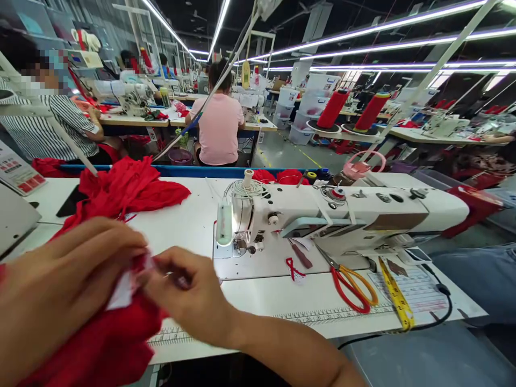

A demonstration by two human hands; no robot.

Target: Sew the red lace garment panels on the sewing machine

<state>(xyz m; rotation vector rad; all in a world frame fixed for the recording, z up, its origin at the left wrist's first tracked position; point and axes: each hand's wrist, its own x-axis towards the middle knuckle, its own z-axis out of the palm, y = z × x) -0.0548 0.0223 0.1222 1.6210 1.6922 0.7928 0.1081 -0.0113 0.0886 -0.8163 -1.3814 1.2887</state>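
My left hand [76, 274] is closed on a piece of red fabric [108, 344] at the left front of the table. A white label [122, 292] shows against the cloth below its fingers. My right hand [193, 295] pinches the edge of the same fabric, thumb and forefinger close to the left fingertips. The lower part of the cloth hangs over the table's front edge. To the right of both hands stands a white sewing machine [314, 212], its lamp lit near the needle area. A heap of red fabric [129, 185] lies behind my left hand.
Orange-and-red-handled scissors [355, 287], a yellow tape measure [397, 295], a brown-handled tool [301, 255] and a small red-trimmed scrap [295, 271] lie on the table [262, 301]. Red thread cones [332, 110] stand behind the machine. Other people sit at sewing machines ahead.
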